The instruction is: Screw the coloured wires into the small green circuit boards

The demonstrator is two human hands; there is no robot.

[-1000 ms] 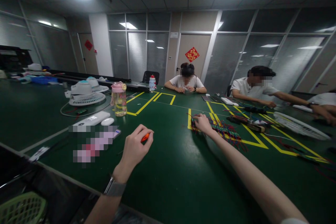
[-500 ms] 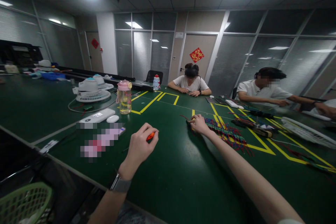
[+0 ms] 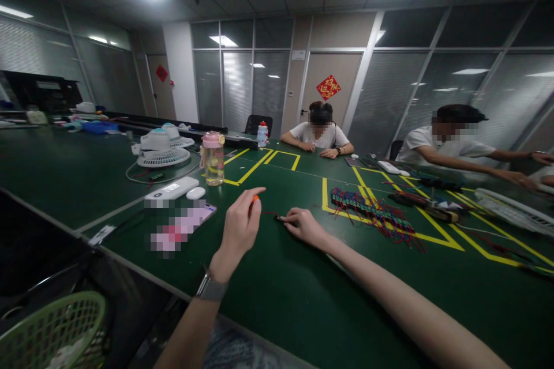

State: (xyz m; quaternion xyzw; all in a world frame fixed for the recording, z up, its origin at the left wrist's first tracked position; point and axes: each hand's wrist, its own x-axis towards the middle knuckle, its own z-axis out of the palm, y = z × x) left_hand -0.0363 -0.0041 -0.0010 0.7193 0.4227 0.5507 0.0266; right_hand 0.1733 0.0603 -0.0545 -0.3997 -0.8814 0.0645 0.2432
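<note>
My left hand (image 3: 242,222) is closed around a small tool with an orange handle (image 3: 256,199), seemingly a screwdriver; most of it is hidden by the fingers. To its right, my right hand (image 3: 305,226) pinches a small dark circuit board (image 3: 279,217) low over the green table. A thin red wire runs from this board towards my left hand. Farther right lies a row of small green circuit boards (image 3: 372,210) with red and blue wires, apart from both hands.
On the left of the table (image 3: 277,288) are a phone (image 3: 197,220), a white power bank (image 3: 175,187), a pink-lidded bottle (image 3: 213,161) and white fans (image 3: 162,150). Yellow tape (image 3: 324,193) marks areas. Two people sit opposite. A green basket (image 3: 82,305) stands below the edge.
My right hand has moved left from the row of boards, bringing one small board with it towards my left hand. My left hand has turned slightly, still gripping the orange-handled tool.
</note>
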